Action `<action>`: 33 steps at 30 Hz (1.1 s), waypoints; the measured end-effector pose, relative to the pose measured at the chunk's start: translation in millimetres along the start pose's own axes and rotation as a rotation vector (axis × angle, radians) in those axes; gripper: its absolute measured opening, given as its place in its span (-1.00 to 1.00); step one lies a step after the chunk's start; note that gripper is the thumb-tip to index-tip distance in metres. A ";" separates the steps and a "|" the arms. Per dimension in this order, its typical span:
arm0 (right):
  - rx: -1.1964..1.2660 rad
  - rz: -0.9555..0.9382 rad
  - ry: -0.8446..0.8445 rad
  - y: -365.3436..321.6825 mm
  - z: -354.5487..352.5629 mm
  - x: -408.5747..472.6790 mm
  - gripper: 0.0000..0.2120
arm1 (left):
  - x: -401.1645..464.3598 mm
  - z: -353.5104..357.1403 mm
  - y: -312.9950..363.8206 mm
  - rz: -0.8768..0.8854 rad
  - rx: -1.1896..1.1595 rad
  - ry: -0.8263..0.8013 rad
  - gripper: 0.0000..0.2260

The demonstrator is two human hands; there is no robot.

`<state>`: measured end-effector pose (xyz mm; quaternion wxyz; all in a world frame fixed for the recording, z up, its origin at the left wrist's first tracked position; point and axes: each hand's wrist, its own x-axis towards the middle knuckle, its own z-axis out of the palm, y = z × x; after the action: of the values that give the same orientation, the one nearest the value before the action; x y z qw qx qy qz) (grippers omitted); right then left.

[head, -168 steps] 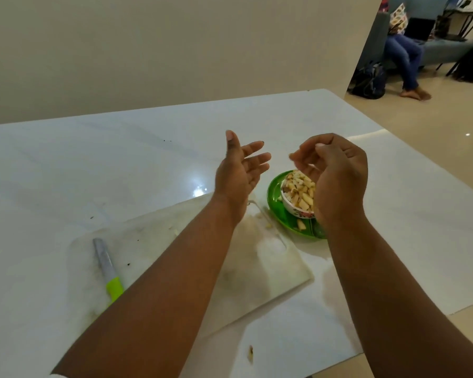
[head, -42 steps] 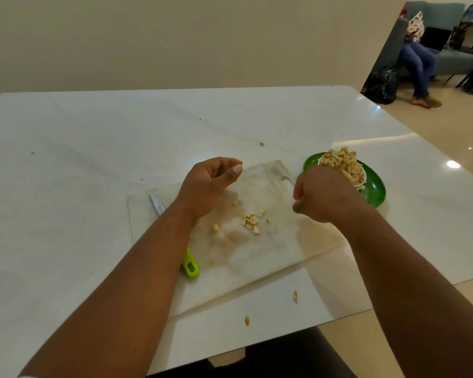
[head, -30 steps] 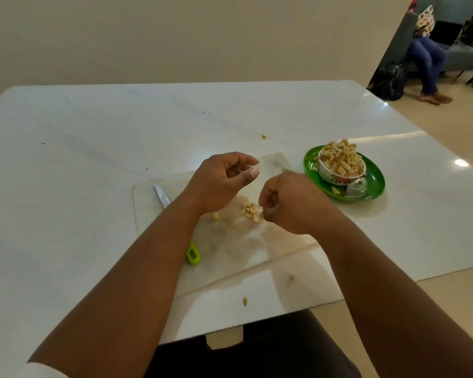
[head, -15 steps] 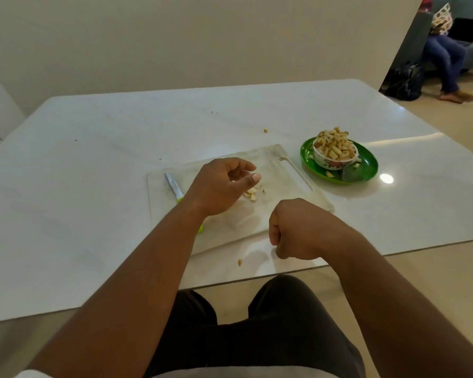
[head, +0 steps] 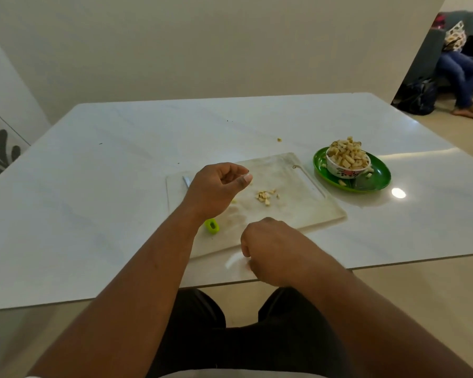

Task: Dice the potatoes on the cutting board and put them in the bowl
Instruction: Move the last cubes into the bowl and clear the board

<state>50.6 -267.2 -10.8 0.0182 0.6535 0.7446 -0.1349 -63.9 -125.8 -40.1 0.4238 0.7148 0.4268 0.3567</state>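
The left hand (head: 216, 190) hovers over the left part of the board (head: 292, 211), loosely cupped with the thumb tip near the forefinger; it grips nothing that can be seen. Just right of its fingertips a small heap of dice (head: 266, 196) lies on the board. Under the wrist lies the knife (head: 212, 225): its green handle end shows below the forearm and a bit of blade above the knuckles, the rest hidden by the hand.

The right hand (head: 273, 252) is nearer the body, at the front edge of the white table (head: 93, 214), just off the board's near edge. Its fingers are curled down toward the tabletop, knuckles up. Whether they pinch a piece cannot be told, since the fingertips are turned away and blurred.

Beyond the right hand, and to its right past the board's far corner, stands the bowl (head: 346, 167), heaped above its rim with diced potato. It sits on a green plate (head: 377, 177), where a few stray pieces lie beside it. One more piece (head: 279, 139) lies on the table beyond the board, well apart from both hands.
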 end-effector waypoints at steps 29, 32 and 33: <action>0.224 -0.026 0.099 59.7 3.4 149.6 -0.57 | 90.8 -4.3 -28.0 -0.397 -0.651 0.283 -0.68; 0.095 -0.104 0.156 50.1 3.3 146.3 -0.62 | 90.5 -6.7 -33.6 -0.396 -0.731 0.268 -0.70; 0.065 -0.108 0.212 52.4 4.4 141.7 -0.69 | 89.2 -7.1 -34.5 -0.385 -0.746 0.261 -0.70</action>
<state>80.5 -125.2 -53.2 -0.0891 0.6230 0.7719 -0.0901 -46.7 -32.7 -55.5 0.6540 0.3695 0.4442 0.4883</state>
